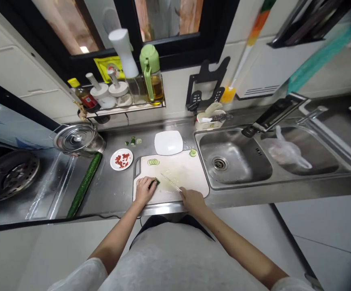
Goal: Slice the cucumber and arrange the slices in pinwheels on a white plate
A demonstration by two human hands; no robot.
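A white cutting board lies on the steel counter in front of me. On its left part, my left hand has its fingers bent over a small dark green cucumber piece, mostly hidden under them. My right hand grips a knife by the handle, with the thin blade pointing left and away, just right of the cucumber piece. A row of cucumber slices rests farther up the board. More slices sit at its far right corner.
Behind the board stands a white plate. To the left are a small plate with chopped red bits, cucumber ends, a long whole cucumber and a lidded steel pot. A double sink borders the right side.
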